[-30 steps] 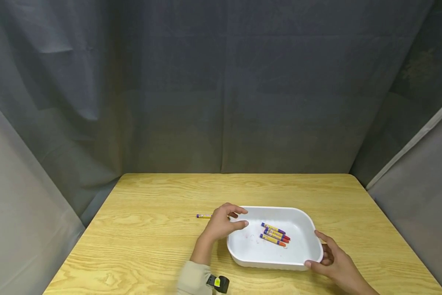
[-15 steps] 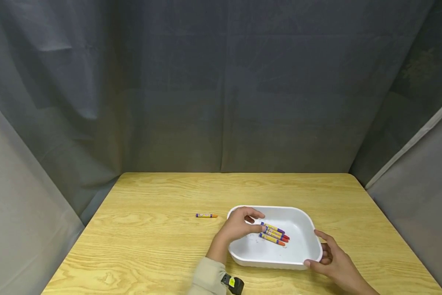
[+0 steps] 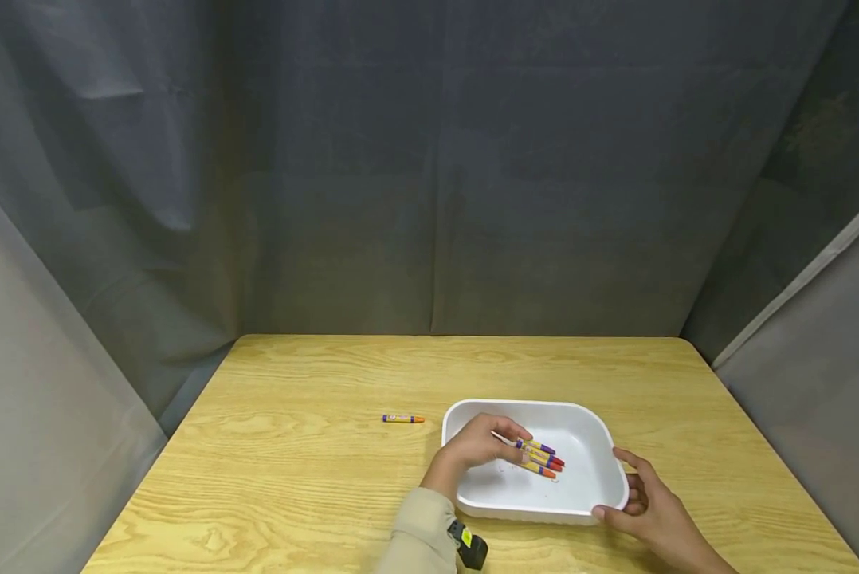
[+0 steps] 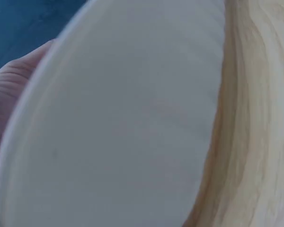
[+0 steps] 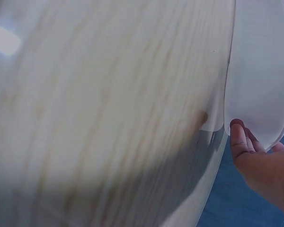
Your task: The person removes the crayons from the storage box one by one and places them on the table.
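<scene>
A white tray [image 3: 580, 478] with rounded corners sits on the table, right of centre in the head view. Several crayons [image 3: 540, 454] in yellow wrappers, with purple, red and orange tips, lie together inside it. My left hand [image 3: 476, 442] reaches over the tray's left side, thumb and fingertips apart at the crayons' left ends, which they partly cover. Contact there cannot be made out. My right hand [image 3: 652, 510] grips the tray's near right corner, thumb on the rim and fingers against the outer wall. In the left wrist view, the tray's wall [image 4: 123, 113] hides most of the left hand [image 4: 7, 90].
An orange-tipped crayon [image 3: 403, 418] lies alone on the wooden table [image 3: 279, 478], left of the tray. Small crumbs dot the tray's floor. Dark curtains [image 3: 429, 175] hang behind the table, and pale panels [image 3: 35, 383] stand at both sides.
My left hand has moved right, from the tray's left rim to the crayons inside. The lone crayon on the table is now fully uncovered. Right hand and tray have stayed in place.
</scene>
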The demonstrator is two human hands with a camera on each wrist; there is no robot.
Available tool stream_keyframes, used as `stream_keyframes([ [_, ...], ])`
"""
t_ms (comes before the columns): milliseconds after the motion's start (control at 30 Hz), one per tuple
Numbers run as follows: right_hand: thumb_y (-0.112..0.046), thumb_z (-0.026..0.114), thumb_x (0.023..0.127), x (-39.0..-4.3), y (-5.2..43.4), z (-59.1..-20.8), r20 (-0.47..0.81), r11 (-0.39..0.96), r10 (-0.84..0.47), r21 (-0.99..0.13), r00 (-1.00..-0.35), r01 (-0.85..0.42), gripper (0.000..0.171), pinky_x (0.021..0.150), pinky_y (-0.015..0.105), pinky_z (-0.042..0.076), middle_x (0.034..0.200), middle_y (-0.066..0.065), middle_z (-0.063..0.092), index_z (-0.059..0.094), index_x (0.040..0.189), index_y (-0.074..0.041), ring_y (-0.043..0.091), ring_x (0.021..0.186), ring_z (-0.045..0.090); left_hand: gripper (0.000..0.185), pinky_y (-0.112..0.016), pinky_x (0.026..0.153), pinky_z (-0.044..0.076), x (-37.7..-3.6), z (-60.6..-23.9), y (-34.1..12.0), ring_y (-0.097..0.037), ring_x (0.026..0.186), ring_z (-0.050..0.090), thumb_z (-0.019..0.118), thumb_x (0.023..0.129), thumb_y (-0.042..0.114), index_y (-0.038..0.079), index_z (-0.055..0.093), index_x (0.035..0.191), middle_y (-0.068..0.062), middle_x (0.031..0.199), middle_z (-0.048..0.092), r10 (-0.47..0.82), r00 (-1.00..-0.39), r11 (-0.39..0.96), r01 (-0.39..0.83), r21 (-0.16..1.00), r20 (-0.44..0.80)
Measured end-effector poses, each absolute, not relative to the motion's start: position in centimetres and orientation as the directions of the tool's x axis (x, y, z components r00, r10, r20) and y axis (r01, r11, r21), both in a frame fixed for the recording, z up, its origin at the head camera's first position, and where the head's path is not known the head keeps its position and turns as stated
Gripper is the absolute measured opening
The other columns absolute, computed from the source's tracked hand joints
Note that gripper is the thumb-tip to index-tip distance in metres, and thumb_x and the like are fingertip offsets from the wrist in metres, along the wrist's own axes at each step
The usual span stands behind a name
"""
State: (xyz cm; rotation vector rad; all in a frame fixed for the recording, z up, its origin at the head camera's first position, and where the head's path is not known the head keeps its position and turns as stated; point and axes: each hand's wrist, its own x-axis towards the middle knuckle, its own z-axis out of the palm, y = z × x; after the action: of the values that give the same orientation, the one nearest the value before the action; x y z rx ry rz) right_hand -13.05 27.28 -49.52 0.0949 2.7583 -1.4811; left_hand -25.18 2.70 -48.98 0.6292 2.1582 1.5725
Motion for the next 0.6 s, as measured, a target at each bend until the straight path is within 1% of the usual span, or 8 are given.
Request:
stream_keyframes([
  [100,-0.019,0.082,0.07,-13.1,27.2,-49.4,-0.04,0.547,0.05,-0.835,-0.998,0.061,0.092,0.067,0.023,0.048,0.106,0.016,0.058,0.025,0.14,-0.003,0.019,0.085,0.056,0.027,-0.021,0.07,0.043,-25.4,-49.2,2.9,-0.007,0.08,0.055,0.079,0.069,0.003,0.007,0.073,0.094,-0.002,0.088,0.069,0.566,-0.821,0.32,0.131,0.938,-0.078],
  [167,-0.02,0.082,0.07,-13.1,27.3,-49.3,-0.047,0.548,0.055,-0.834,-0.997,0.07,0.093,0.067,0.023,0.048,0.107,0.018,0.057,0.024,0.14,-0.002,0.02,0.086,0.057,0.026,-0.021,0.069,0.042,-25.6,-49.2,3.2,-0.007,0.08,0.054,0.08,0.068,0.004,0.008,0.073,0.094,0.0,0.086,0.068,0.564,-0.821,0.347,0.135,0.928,-0.092],
  [400,-0.022,0.082,0.071,-13.0,27.7,-49.3,-0.09,0.564,0.063,-0.818,-0.994,0.11,0.095,0.068,0.023,0.048,0.111,0.019,0.055,0.021,0.142,-0.002,0.021,0.088,0.056,0.023,-0.018,0.059,0.039,-25.7,-49.6,4.6,-0.002,0.066,0.046,0.079,0.067,0.001,0.005,0.074,0.089,0.004,0.079,0.066,0.556,-0.821,0.431,0.152,0.89,-0.129],
  [467,-0.021,0.082,0.071,-12.9,27.7,-49.3,-0.085,0.563,0.062,-0.82,-0.994,0.105,0.095,0.068,0.024,0.048,0.111,0.019,0.055,0.021,0.142,-0.002,0.021,0.088,0.056,0.022,-0.017,0.058,0.039,-25.6,-49.7,5.0,-0.002,0.063,0.046,0.079,0.066,0.0,0.006,0.075,0.086,0.005,0.078,0.067,0.554,-0.823,0.452,0.167,0.876,-0.129],
  [600,-0.02,0.082,0.07,-12.7,27.8,-49.3,-0.068,0.558,0.064,-0.825,-0.996,0.092,0.094,0.067,0.024,0.048,0.109,0.019,0.056,0.023,0.141,-0.001,0.02,0.087,0.056,0.021,-0.016,0.062,0.039,-25.3,-50.1,5.5,0.0,0.064,0.048,0.08,0.063,0.001,0.008,0.075,0.082,0.008,0.076,0.068,0.535,-0.837,0.494,0.199,0.846,-0.115],
])
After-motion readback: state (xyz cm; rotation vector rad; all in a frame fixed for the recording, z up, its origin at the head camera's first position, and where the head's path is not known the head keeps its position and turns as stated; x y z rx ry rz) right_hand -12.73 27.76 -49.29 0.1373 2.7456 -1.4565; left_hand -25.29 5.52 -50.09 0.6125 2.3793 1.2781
